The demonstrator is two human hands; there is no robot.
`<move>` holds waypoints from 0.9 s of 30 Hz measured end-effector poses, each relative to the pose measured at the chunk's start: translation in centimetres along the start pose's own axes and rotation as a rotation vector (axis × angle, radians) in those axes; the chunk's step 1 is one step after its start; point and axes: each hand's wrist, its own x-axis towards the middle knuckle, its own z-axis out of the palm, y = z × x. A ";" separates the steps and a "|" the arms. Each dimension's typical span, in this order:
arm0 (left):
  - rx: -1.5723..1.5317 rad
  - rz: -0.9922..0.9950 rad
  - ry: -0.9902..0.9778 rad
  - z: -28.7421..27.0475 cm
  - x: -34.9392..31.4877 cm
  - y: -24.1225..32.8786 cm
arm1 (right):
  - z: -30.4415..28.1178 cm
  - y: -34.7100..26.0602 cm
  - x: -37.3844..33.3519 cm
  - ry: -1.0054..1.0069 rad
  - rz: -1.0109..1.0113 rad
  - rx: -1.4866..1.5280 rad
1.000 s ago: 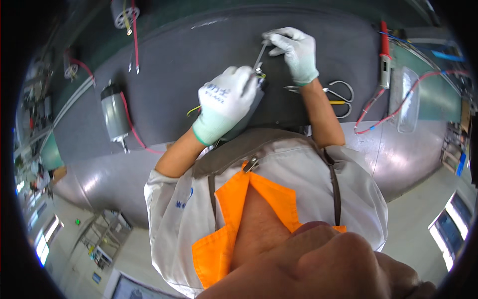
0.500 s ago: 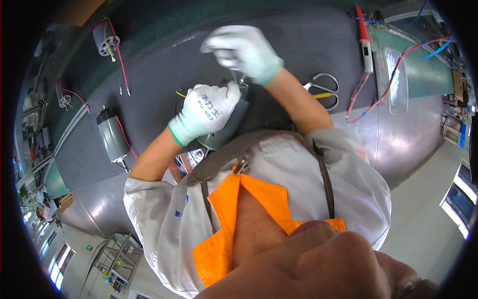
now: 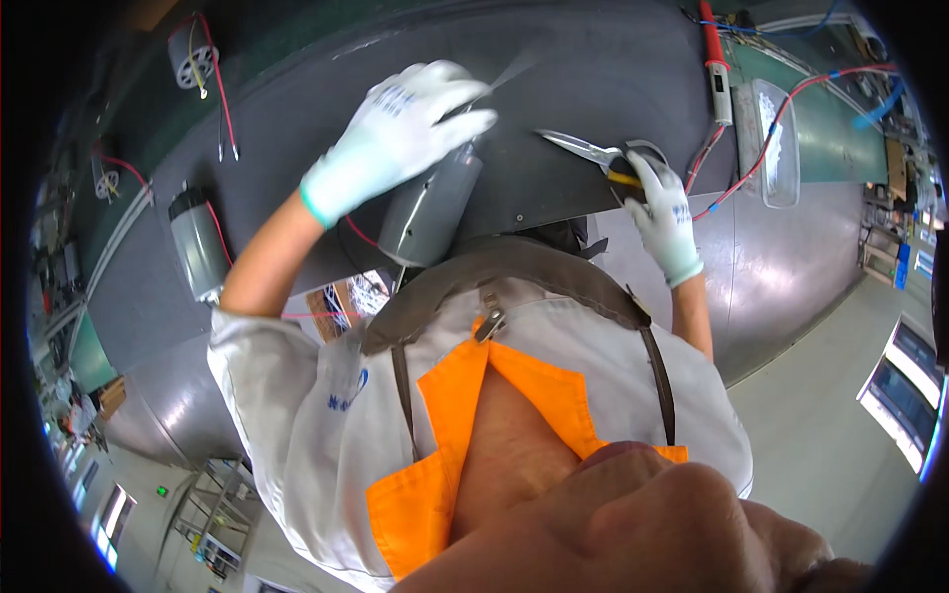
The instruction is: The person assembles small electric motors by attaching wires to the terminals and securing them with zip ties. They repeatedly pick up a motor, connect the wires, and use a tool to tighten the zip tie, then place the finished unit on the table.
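A grey cylindrical motor (image 3: 427, 212) lies against the table's near edge, in front of my body. My left hand (image 3: 395, 124), in a white glove, is over its far end. Thumb and forefinger pinch a thin translucent strip (image 3: 516, 67), which sticks out blurred to the upper right. The motor's far end is partly covered by the fingers. To the right, my gloved right hand (image 3: 666, 217) has its fingers closed on the handles of a pair of scissors (image 3: 583, 148), whose blades point left and rest on or just over the dark mat.
More motors with red leads stand at left: a grey one (image 3: 198, 247), another (image 3: 192, 59) and a small one (image 3: 106, 180). At right are a red-and-white tool (image 3: 716, 69) on a red cable and a clear plastic tray (image 3: 781, 148). The dark mat (image 3: 554, 208) covers the table.
My right hand has left the motor's far end and moved right and nearer, onto the scissors. My left hand has shifted farther out over the motor's end and now pinches the strip.
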 end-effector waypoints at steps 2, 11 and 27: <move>-0.300 -0.158 -0.139 0.3 0.7 -0.2 | -0.3 -1.8 -1.6 -0.045 0.075 -0.100; -1.543 -0.946 0.011 -1.2 0.1 -1.9 | -1.4 -3.5 3.6 -0.330 0.399 0.871; -1.496 -0.912 0.467 -5.1 -4.7 -1.3 | -1.0 -8.1 11.0 -0.360 -0.184 0.295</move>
